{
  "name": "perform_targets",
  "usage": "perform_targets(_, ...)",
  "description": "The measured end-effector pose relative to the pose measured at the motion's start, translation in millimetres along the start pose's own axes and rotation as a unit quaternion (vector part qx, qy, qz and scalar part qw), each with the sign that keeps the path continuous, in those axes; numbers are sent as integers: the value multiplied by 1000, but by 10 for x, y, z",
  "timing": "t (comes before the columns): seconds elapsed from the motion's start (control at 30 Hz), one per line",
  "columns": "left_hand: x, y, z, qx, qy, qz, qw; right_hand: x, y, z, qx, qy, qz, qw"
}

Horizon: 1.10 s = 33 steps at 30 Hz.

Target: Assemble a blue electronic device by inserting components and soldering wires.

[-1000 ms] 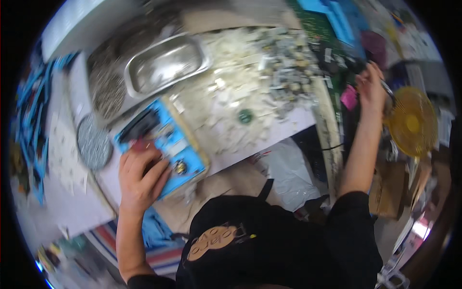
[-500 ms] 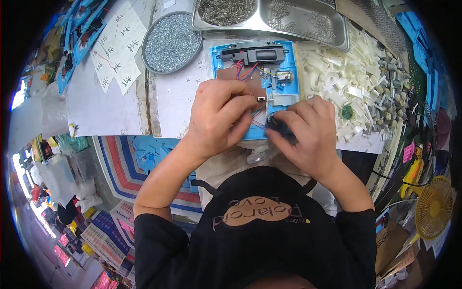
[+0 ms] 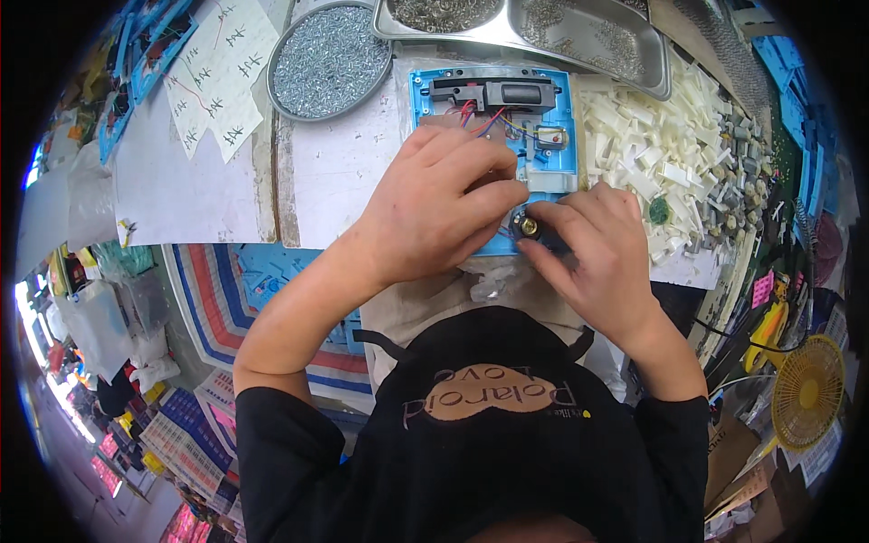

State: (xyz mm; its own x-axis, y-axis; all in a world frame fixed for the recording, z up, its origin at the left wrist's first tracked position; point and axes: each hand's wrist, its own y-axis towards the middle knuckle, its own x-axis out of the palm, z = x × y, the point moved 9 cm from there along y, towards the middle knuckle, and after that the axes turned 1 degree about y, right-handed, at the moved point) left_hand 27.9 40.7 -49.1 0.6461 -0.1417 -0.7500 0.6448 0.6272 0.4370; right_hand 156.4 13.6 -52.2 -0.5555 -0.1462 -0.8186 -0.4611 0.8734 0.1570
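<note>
A blue plastic housing (image 3: pixel 568 118) lies on the bench in front of me. Along its far side sits a long black module (image 3: pixel 494 94), with red and blue wires (image 3: pixel 487 123) running from it. A small metal-cased part (image 3: pixel 550 138) is fixed at its right. My left hand (image 3: pixel 444 195) covers most of the brown circuit board, its fingers bent and pinched together; their tips hide whatever is between them. At the housing's near right corner, my right hand (image 3: pixel 597 249) grips a dark round part (image 3: pixel 528 226) with a brass-coloured centre, between thumb and fingers.
A round tray of small silvery pieces (image 3: pixel 330 59) stands at the far left. Beyond the housing is a divided metal tray (image 3: pixel 665 77) of small metal parts. White plastic pieces (image 3: pixel 647 136) are heaped to the right, near a yellow fan (image 3: pixel 807 392). Marked paper (image 3: pixel 217 81) lies left.
My left hand has moved right toward the round part and now covers more of the board. The round part's brass-coloured centre has come into sight in my right hand.
</note>
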Motion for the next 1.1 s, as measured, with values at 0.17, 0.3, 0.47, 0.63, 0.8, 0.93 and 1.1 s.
perform_targets(0.17, 30, 78, 25, 31, 20, -51, 998, -1, 3, -39, -15, -16, 21, 1000)
perform_targets(0.3, 51, 119, 26, 54, 52, -61, 995, -32, 2, -76, -41, -45, 41, 997)
perform_targets(0.47, 76, 171, 29, 68, 76, -64, 993, -18, 28, -87, -45, -51, 41, 997)
perform_targets(0.63, 88, 173, 20, 72, 65, -60, 993, -12, 57, -87, -35, -63, 36, 997)
perform_targets(0.8, 40, 111, -4, 70, 59, -63, 994, 14, 69, -73, -40, -57, 21, 997)
perform_targets(0.93, 16, 9, -27, 67, 50, -37, 996, 14, 77, -85, -62, -64, 17, 996)
perform_targets(1.1, -5, -59, -20, 69, 45, -16, 996, 22, 102, -102, -63, -73, -6, 995)
